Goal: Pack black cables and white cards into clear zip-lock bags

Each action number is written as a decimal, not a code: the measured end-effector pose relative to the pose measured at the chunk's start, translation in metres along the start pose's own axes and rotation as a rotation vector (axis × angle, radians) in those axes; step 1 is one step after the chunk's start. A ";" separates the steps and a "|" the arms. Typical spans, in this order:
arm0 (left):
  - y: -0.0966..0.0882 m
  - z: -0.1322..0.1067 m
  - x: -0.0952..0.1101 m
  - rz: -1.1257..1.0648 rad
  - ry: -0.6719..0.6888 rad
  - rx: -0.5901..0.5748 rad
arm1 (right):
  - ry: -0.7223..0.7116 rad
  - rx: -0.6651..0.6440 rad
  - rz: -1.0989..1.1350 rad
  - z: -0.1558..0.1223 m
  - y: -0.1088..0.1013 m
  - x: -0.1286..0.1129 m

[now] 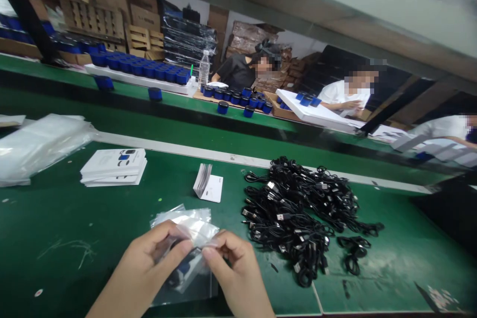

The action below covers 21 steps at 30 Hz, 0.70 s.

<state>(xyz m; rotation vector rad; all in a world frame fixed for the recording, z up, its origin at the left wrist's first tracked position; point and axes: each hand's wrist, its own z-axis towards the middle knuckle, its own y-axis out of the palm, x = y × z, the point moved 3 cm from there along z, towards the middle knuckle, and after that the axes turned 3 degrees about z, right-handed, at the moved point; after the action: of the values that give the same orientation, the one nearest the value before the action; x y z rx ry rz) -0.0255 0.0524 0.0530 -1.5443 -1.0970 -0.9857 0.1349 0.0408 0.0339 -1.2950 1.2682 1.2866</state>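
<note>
My left hand (158, 263) and my right hand (234, 268) pinch the top edge of a clear plastic bag (190, 226) from either side, just above the green bench top (67, 253). Inside the bag lies a dark item with some blue on it (179, 269), partly hidden by my fingers. To the right of my right hand is a heap of black USB cables (294, 213). A small folded leaflet (208, 184) lies ahead of my hands, and a stack of white printed cards (114, 166) lies further left.
A pile of clear plastic bags (37, 146) lies at the bench's left side. Beyond a raised divider (186, 151), rows of blue round containers (145, 70) stand on a second bench. Several co-workers, one in a dark shirt (238, 72), sit behind it among cardboard boxes (141, 20).
</note>
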 end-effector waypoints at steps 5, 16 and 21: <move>0.003 -0.005 -0.002 -0.166 -0.099 0.120 | -0.066 0.024 -0.072 -0.001 0.000 -0.006; -0.011 0.002 -0.013 0.352 0.172 0.014 | -0.322 0.024 -0.346 -0.008 0.000 -0.026; -0.007 -0.002 -0.011 0.277 0.197 0.082 | -0.226 -0.003 -0.296 -0.004 0.001 -0.022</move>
<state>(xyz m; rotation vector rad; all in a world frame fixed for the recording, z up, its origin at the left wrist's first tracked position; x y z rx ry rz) -0.0356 0.0489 0.0448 -1.4525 -0.7535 -0.8708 0.1361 0.0387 0.0559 -1.2470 0.8813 1.1838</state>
